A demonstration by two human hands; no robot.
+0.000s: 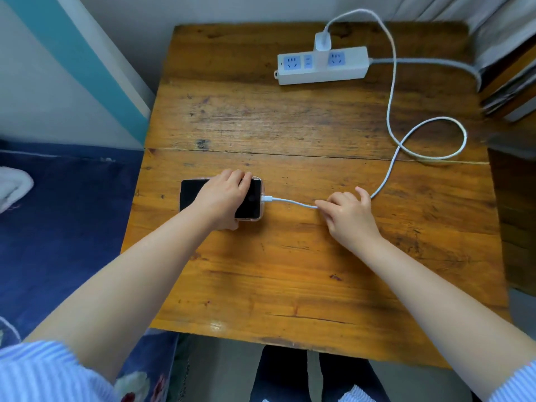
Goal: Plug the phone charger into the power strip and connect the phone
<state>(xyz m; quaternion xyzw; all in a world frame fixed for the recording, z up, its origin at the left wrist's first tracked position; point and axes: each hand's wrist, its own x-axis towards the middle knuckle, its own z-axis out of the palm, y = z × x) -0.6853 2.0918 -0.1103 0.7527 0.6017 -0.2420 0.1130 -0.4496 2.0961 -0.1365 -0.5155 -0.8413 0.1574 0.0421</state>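
Observation:
A black phone (250, 198) in a clear pinkish case lies flat on the wooden table (290, 271), screen dark. My left hand (223, 195) grips it across the middle. The white charging cable (393, 91) has its plug seated in the phone's right end. My right hand (348, 213) pinches the cable a short way right of the phone. From there the cable loops at the table's right and runs up to the white charger (322, 42), which stands plugged into the white power strip (322, 66) at the back.
The power strip's thick grey cord (435, 63) runs off to the right. A blue blanket (63, 227) lies on a bed left of the table. Stacked wooden and paper items (510, 88) stand at the right edge. My legs show below the table's near edge.

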